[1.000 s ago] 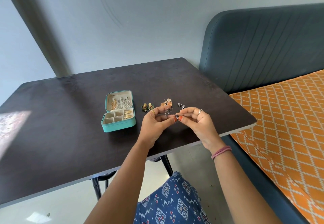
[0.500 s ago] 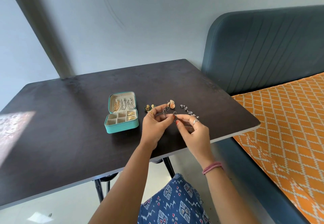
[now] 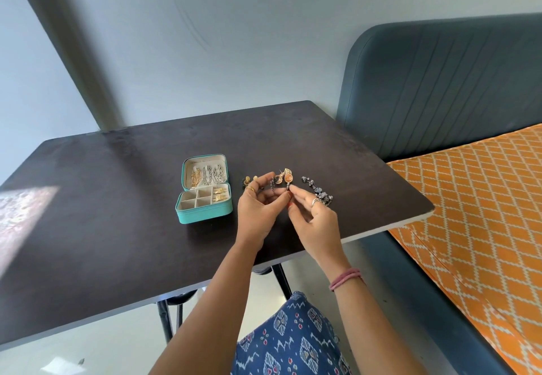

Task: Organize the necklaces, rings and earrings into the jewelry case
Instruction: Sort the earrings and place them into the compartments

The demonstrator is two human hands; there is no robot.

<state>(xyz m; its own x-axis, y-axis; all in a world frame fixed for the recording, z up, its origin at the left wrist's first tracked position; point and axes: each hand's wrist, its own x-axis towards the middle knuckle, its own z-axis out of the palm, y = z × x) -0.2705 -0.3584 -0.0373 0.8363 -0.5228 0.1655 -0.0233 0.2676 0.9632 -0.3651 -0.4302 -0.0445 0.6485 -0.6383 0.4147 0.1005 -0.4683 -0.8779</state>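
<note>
- The small dark piece point(image 3: 288, 187) pinched between the fingertips of the left hand point(image 3: 258, 210) and the right hand point(image 3: 313, 222) is too small to be identified.
- The green-and-gold earrings point(image 3: 247, 181) are partly covered by the left hand's fingers.
- The dark chain point(image 3: 318, 191) is partly hidden behind the right hand.
- The contents of the jewelry case point(image 3: 205, 213) compartments cannot be told apart.
- The table point(image 3: 88, 228) is cut off at the left edge.
</note>
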